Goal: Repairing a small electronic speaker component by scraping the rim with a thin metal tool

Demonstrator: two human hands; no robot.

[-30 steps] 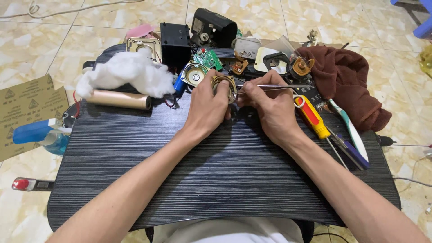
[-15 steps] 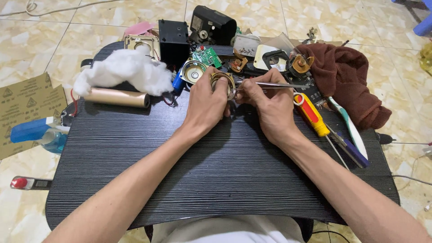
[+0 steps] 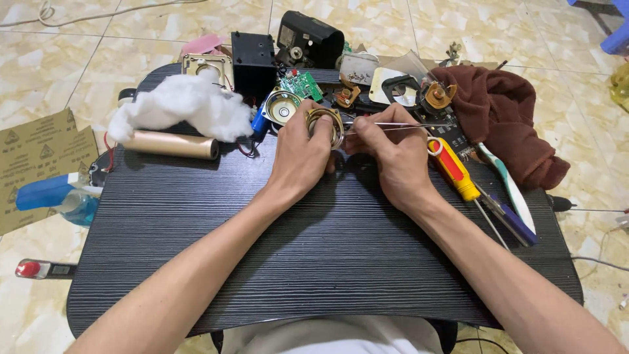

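Observation:
My left hand (image 3: 300,154) grips a round brass-coloured ring part (image 3: 325,123) upright at the far middle of the dark ribbed table (image 3: 308,262). My right hand (image 3: 392,157) pinches slim metal tweezers (image 3: 400,126) that lie level, tips toward the ring part. The two hands are almost touching. Just behind them lie a small round speaker (image 3: 282,109) and a green circuit board (image 3: 302,85).
White cotton wad (image 3: 180,105) and a beige tube (image 3: 171,145) lie at the left. A red-and-yellow screwdriver (image 3: 454,170), a toothbrush (image 3: 506,190) and brown cloth (image 3: 504,115) are at the right. Black device housings (image 3: 304,39) stand behind. Sandpaper (image 3: 36,164) and a blue bottle (image 3: 52,196) rest on the tiled floor.
Both hands stay at the ring part with only slight shifts; the view has moved a little. Nothing was picked up or let go.

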